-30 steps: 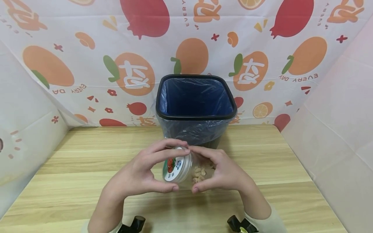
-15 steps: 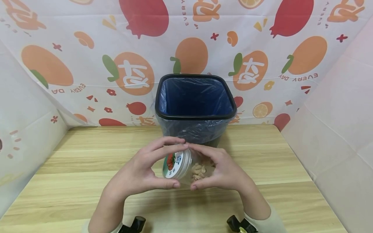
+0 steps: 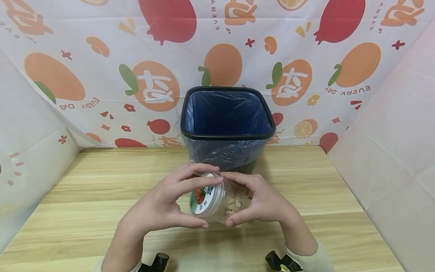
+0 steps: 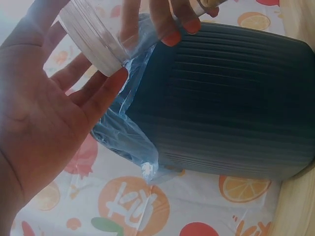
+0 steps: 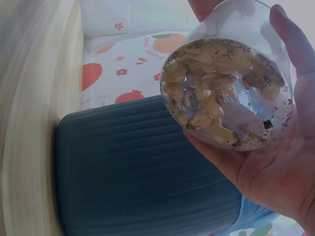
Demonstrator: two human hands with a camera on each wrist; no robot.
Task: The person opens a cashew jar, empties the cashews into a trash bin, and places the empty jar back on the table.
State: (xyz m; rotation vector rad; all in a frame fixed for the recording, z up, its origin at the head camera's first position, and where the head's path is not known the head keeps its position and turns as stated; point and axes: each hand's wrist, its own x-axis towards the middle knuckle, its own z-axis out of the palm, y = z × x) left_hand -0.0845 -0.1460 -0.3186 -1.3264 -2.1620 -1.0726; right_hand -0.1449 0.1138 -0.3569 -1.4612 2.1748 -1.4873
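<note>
A clear plastic jar point(image 3: 216, 216) hangs tilted above the table, lid end to the left and base to the right. On its screw lid point(image 3: 200, 204) is a round white and green label with a red picture. My left hand point(image 3: 166, 204) grips the lid from the left, fingers over the far side and thumb at the near edge. My right hand point(image 3: 266, 206) holds the jar's body. Pale curved nuts, seemingly cashews point(image 3: 233, 204), lie inside. Through the base in the right wrist view, dark crumbs point(image 5: 268, 124) show among them. The lid point(image 4: 93, 42) appears on the jar.
Just behind the jar stands a dark bin point(image 3: 272, 130) with a black rim and a clear plastic liner point(image 3: 221, 149). The wooden table point(image 3: 112, 181) runs beneath. Fruit-printed cloth point(image 3: 112, 87) hangs behind, with pale cloth along both sides.
Both hands and the jar rise slightly, then dip a little toward me. My left fingers shift over the lid, and its label sits at a slightly different angle. The bin stays put.
</note>
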